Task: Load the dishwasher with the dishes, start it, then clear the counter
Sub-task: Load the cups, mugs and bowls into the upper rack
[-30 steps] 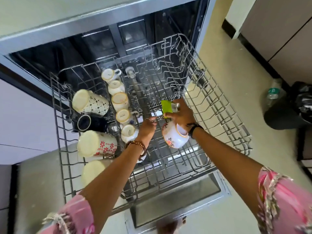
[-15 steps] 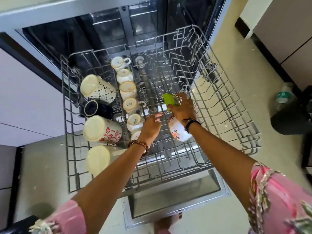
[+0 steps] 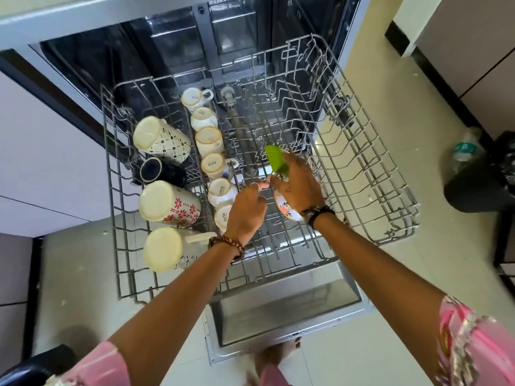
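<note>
loading is partway: mugs (image 3: 167,203) fill the rack's (image 3: 362,190) left side, right hand (image 3: 299,188) grips a floral cup (image 3: 287,211) and green item (image 3: 276,160), left hand's (image 3: 245,211) fingers curl near the wires, grasp unclear.

The rack (image 3: 362,174) is sticking out of the dishwasher (image 3: 172,37), sitting over the open door (image 3: 284,310). Big mugs (image 3: 167,201) are lying in a line along the rack's left side. Small cups (image 3: 211,165) are lining up just right of them. Both hands (image 3: 246,210) are hanging over the rack's middle. A bottle (image 3: 464,151) is standing on the floor, far right
</note>
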